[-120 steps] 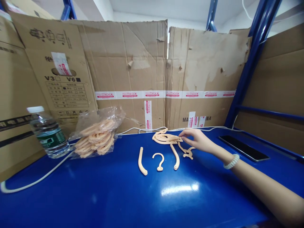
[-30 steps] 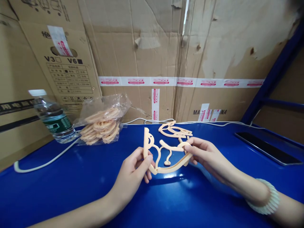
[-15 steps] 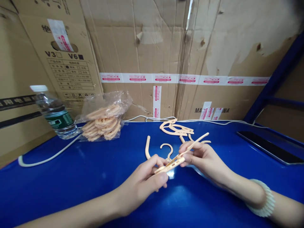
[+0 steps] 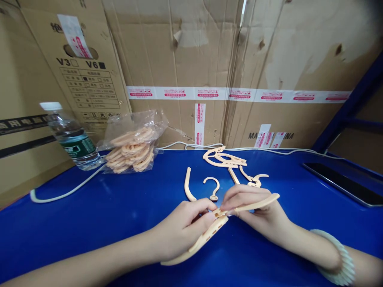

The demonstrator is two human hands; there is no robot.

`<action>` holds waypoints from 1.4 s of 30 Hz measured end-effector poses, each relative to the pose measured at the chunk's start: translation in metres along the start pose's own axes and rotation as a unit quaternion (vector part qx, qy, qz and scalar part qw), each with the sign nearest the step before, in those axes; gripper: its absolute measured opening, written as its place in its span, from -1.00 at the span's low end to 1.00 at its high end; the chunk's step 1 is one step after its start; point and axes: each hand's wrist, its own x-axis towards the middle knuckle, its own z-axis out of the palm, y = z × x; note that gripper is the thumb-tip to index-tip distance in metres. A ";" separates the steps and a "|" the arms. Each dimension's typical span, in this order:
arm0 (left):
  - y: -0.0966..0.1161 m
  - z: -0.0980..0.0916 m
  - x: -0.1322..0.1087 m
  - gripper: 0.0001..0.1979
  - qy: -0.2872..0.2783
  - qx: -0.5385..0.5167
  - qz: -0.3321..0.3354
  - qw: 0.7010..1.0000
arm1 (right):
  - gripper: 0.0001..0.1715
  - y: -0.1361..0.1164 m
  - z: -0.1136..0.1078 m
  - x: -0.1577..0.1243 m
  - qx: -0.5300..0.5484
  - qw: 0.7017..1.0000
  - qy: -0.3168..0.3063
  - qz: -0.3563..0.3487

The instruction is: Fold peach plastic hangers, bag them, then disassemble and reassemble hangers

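Note:
Between my hands are beige plastic hanger pieces. My left hand point(image 4: 187, 229) pinches a slotted hanger arm point(image 4: 206, 237) whose end sticks out below the palm. Thumb and fingers of my right hand point(image 4: 254, 207) close on another curved hanger arm point(image 4: 259, 203), its free tip pointing up and right. The two pieces meet between my fingertips; whether they are joined I cannot tell. Just beyond lie a loose hanger hook point(image 4: 213, 187) and a curved hanger arm point(image 4: 188, 184). Partly behind my right hand are a straight piece point(image 4: 233, 175) and another small hook piece point(image 4: 254, 181).
A folded beige hanger point(image 4: 224, 159) lies farther back on the blue table point(image 4: 125, 211). At the left are a clear bag of hanger parts point(image 4: 131, 147) and a water bottle point(image 4: 76, 143). A black phone point(image 4: 341, 183) lies right. A white cable point(image 4: 68, 193) runs along the cardboard point(image 4: 179, 56).
Both hands have turned the hanger pieces: the left arm's end now points down and left, and the right piece has swung lower and outward. The view has shifted slightly.

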 end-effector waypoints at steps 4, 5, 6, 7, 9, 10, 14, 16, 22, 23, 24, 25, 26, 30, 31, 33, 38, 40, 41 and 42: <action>0.000 -0.003 0.003 -0.68 -0.001 0.077 0.025 0.997 | -0.69 0.004 -0.003 -0.003 -0.056 0.996 -0.047 -0.058; -0.001 -0.003 0.004 -0.67 0.001 0.091 0.033 0.995 | -0.67 0.006 -0.004 -0.004 -0.079 0.992 -0.062 -0.072; -0.002 -0.002 0.005 -0.66 0.002 0.106 0.041 0.994 | -0.67 0.007 -0.005 -0.005 -0.104 0.988 -0.075 -0.087; -0.003 -0.001 0.005 -0.65 0.004 0.121 0.051 0.991 | -0.67 0.008 -0.005 -0.005 -0.127 0.983 -0.085 -0.103; -0.005 0.000 0.007 -0.65 0.005 0.146 0.068 0.987 | -0.69 0.007 -0.006 -0.007 -0.173 0.971 -0.097 -0.135; -0.006 0.000 0.008 -0.65 0.002 0.153 0.073 0.985 | -0.71 0.005 -0.006 -0.007 -0.194 0.964 -0.103 -0.151; -0.007 -0.003 0.011 -0.63 -0.018 0.122 0.053 0.991 | -0.76 -0.011 -0.013 -0.005 -0.199 0.953 -0.147 -0.175; -0.010 -0.004 0.012 -0.61 -0.009 0.053 0.024 0.998 | -0.71 -0.018 -0.024 0.000 -0.173 0.967 -0.114 -0.150; -0.023 -0.001 0.015 -0.57 -0.028 -0.279 -0.074 0.957 | -0.73 0.007 -0.089 0.019 -0.249 0.957 0.059 0.134; -0.024 -0.001 0.016 -0.57 -0.027 -0.298 -0.059 0.952 | -0.73 0.015 -0.099 0.019 -0.233 0.952 0.029 0.198; -0.024 -0.001 0.016 -0.57 -0.025 -0.308 -0.041 0.950 | -0.73 0.023 -0.107 0.019 -0.205 0.944 0.007 0.257; -0.024 -0.001 0.016 -0.59 -0.023 -0.314 -0.027 0.949 | -0.70 0.030 -0.113 0.017 -0.174 0.937 -0.011 0.303; -0.023 -0.002 0.016 -0.61 -0.019 -0.317 -0.020 0.948 | -0.65 0.037 -0.117 0.016 -0.147 0.929 -0.025 0.339; -0.019 -0.007 0.017 -0.71 0.015 -0.346 -0.049 0.937 | -0.19 0.050 -0.116 0.009 -0.106 0.900 -0.067 0.418; -0.018 -0.008 0.017 -0.74 0.028 -0.355 -0.057 0.933 | -0.04 0.051 -0.114 0.008 -0.103 0.892 -0.065 0.436; -0.018 -0.009 0.017 -0.76 0.049 -0.367 -0.066 0.926 | 0.21 0.051 -0.108 0.008 -0.094 0.879 -0.049 0.465; -0.020 -0.009 0.016 -0.74 0.066 -0.382 -0.080 0.918 | 0.15 0.048 -0.101 0.010 -0.123 0.874 -0.052 0.467; -0.021 -0.008 0.016 -0.76 0.063 -0.381 -0.080 0.919 | -0.13 0.047 -0.103 0.011 -0.169 0.868 -0.055 0.463; -0.021 -0.008 0.016 -0.76 0.063 -0.381 -0.079 0.919 | -0.29 0.047 -0.104 0.011 -0.201 0.863 -0.056 0.460; -0.020 -0.008 0.016 -0.76 0.064 -0.383 -0.077 0.918 | -0.43 0.047 -0.105 0.012 -0.242 0.856 -0.056 0.453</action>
